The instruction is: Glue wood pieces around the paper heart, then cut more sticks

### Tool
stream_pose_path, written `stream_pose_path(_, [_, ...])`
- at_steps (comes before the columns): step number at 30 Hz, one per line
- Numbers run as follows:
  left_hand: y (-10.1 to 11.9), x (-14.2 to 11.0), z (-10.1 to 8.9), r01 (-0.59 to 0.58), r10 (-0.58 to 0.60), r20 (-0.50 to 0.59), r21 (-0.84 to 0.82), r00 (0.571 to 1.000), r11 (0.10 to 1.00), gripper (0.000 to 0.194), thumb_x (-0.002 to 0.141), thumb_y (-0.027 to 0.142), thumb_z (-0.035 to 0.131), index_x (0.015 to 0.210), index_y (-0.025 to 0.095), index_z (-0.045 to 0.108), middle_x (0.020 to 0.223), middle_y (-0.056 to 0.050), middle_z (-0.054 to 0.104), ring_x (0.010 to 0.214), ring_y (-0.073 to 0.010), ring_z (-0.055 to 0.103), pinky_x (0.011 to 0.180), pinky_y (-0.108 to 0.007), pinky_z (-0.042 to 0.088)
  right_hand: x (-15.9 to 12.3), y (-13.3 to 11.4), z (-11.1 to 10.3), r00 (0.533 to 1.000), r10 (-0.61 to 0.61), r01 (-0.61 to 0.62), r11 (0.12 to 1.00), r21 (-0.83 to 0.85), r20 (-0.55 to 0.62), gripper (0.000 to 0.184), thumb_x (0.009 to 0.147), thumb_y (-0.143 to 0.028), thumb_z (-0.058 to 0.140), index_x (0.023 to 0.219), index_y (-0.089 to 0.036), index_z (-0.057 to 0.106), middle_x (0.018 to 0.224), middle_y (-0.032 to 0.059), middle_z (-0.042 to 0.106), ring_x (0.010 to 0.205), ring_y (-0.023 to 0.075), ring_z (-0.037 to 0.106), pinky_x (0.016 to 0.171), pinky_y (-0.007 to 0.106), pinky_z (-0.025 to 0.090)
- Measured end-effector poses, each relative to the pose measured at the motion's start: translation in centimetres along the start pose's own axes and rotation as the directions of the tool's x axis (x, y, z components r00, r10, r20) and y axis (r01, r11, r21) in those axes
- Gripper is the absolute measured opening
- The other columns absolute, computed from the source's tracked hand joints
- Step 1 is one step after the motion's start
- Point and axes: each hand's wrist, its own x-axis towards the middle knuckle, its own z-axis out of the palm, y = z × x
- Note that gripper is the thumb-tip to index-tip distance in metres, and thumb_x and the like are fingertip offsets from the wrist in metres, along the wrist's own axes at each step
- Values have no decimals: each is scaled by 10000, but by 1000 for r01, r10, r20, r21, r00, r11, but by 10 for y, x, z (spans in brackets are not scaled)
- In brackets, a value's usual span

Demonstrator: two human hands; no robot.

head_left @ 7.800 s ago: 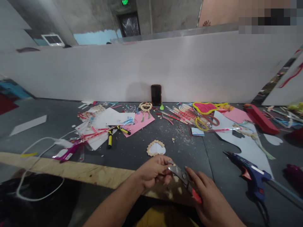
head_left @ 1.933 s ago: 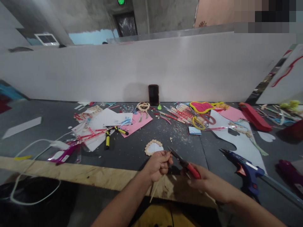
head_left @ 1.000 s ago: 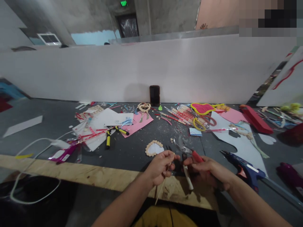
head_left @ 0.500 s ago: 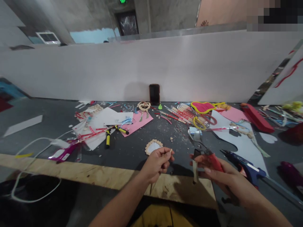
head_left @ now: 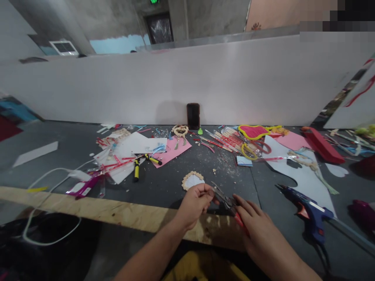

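My left hand [head_left: 197,203] is closed in a pinch. A thin wooden stick showed in it a moment ago; now my fingers mostly hide it. My right hand [head_left: 258,222] grips red-handled pruning shears [head_left: 227,201], their blades parted and reaching to my left fingertips. Just beyond my left hand, a scalloped ring of pale wooden pieces [head_left: 191,173] with a white centre lies on the dark table [head_left: 164,189].
A blue glue gun [head_left: 307,210] lies right of my right hand, on and beside cut white paper [head_left: 319,183]. Yellow-black pliers [head_left: 136,170], pink paper [head_left: 172,152] and wrapped sticks [head_left: 225,138] lie further back. A phone [head_left: 193,116] leans on the white partition [head_left: 117,89].
My right hand has brought the shears leftward to my left fingertips, turning the blades toward them. My left hand keeps its pinch in nearly the same spot. The view has shifted slightly.
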Motion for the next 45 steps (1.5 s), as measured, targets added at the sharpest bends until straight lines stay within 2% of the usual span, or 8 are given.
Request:
stream_pose_path(16, [-4, 2, 0, -17, 14, 27, 108, 1000, 994, 263, 709, 367, 632, 709, 110, 575, 581, -11, 580, 412, -30, 292, 398, -177, 169, -6, -5, -1, 995, -74, 79, 995, 67, -70, 196, 820, -158, 401, 919, -187, 567, 1180, 117, 562, 1103, 247, 495, 883, 421, 453])
stream_pose_path(23, [-3, -1, 0, 17, -22, 41, 105, 999, 994, 221, 689, 333, 647, 701, 120, 589, 569, -5, 604, 400, -31, 351, 403, -164, 204, -7, 1, 4, 994, -38, 51, 992, 117, -104, 516, 804, -164, 387, 1306, -70, 312, 1140, 166, 577, 1014, 227, 562, 836, 349, 472])
stream_pose_path(26, [1, -2, 2, 7, -12, 52, 95, 999, 995, 205, 682, 322, 652, 704, 125, 602, 568, -12, 608, 445, -63, 449, 426, -170, 263, -5, 0, 1, 998, -39, 44, 994, 97, -50, 498, 779, -182, 414, 1264, -70, 395, 1113, 162, 586, 990, 239, 563, 856, 374, 452])
stream_pose_path(29, [5, -3, 5, -13, 7, 57, 103, 998, 995, 200, 693, 326, 642, 699, 130, 600, 556, -7, 599, 433, -66, 447, 436, -180, 294, -3, -3, 1, 1000, -7, 10, 993, 120, -30, 450, 751, -162, 427, 1198, -112, 460, 1078, 143, 594, 977, 237, 560, 843, 371, 443])
stream_pose_path(34, [6, -5, 8, -51, 39, 97, 120, 995, 991, 252, 710, 377, 628, 711, 125, 611, 597, -24, 611, 522, -100, 516, 513, -202, 373, -2, -6, 4, 996, 89, -91, 979, 181, 22, 242, 706, -117, 422, 918, -195, 512, 772, 51, 637, 691, 193, 607, 583, 279, 451])
stream_pose_path(37, [2, -2, 4, -34, 21, 78, 166, 997, 986, 288, 719, 407, 613, 750, 121, 612, 621, -30, 624, 482, -75, 466, 467, -184, 331, 1, -3, 2, 992, 125, -124, 981, 152, 3, 260, 734, -132, 413, 969, -199, 503, 875, 75, 639, 781, 215, 610, 630, 295, 453])
stream_pose_path(40, [-3, 2, -1, -37, 33, 20, 245, 999, 969, 291, 750, 414, 579, 781, 125, 588, 637, -30, 633, 407, -38, 343, 404, -168, 248, 4, 2, 0, 989, 135, -144, 974, 176, 61, 289, 774, -136, 386, 1032, -194, 503, 962, 94, 613, 850, 210, 595, 689, 304, 460])
stream_pose_path(45, [-5, 5, -4, -15, 10, 22, 201, 1000, 979, 292, 739, 415, 589, 818, 136, 550, 656, -16, 623, 380, -23, 302, 384, -166, 224, 7, 11, 4, 993, 91, -110, 953, 281, 79, 333, 835, -160, 341, 1118, -170, 517, 1022, 106, 564, 904, 184, 572, 779, 309, 457])
